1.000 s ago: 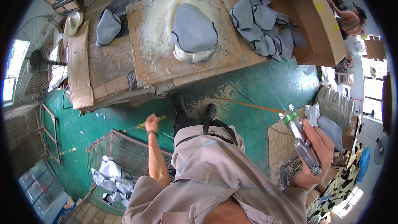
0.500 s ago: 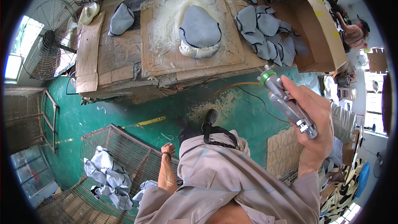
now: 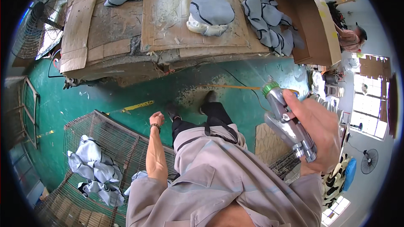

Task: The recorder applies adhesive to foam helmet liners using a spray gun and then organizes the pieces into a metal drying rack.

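head view: right fingers (image 3: 293, 101) grasp one spray gun (image 3: 284, 127); left fingers (image 3: 156, 117) seem clenched; two shoes (image 3: 210, 96).

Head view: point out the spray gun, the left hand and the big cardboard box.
Spray gun (image 3: 289, 128): head view, on its metal body.
Left hand (image 3: 156, 119): head view, on the middle of the hand.
Cardboard box (image 3: 313, 27): head view, on its inner wall.

The right hand (image 3: 319, 131) grips a spray gun (image 3: 288, 128); the left hand (image 3: 156, 119) hangs above the green floor (image 3: 120, 90).
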A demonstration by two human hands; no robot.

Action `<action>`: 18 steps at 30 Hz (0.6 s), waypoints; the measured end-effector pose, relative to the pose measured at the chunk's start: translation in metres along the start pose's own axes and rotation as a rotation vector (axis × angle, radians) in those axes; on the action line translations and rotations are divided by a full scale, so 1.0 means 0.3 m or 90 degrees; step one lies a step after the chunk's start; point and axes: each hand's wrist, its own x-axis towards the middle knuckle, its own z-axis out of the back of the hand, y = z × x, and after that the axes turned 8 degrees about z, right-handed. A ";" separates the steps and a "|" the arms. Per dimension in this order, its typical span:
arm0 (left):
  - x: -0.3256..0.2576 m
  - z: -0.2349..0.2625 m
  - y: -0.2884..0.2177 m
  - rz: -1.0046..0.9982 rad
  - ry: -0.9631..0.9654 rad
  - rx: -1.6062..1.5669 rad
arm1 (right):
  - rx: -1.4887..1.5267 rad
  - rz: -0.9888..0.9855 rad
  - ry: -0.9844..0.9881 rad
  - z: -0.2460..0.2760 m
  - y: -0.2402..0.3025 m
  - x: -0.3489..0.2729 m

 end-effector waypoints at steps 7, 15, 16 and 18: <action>-0.009 -0.010 0.146 0.110 -0.035 0.001 | 0.069 -0.030 -0.046 -0.003 -0.176 -0.204; -0.211 -0.208 0.092 0.140 -0.031 0.063 | 0.215 -0.116 -0.108 0.039 -0.574 -0.477; -0.245 -0.241 0.063 0.125 -0.030 0.066 | 0.224 -0.144 -0.128 0.044 -0.624 -0.504; -0.306 -0.302 0.003 0.064 -0.026 0.057 | 0.235 -0.157 -0.157 0.044 -0.729 -0.547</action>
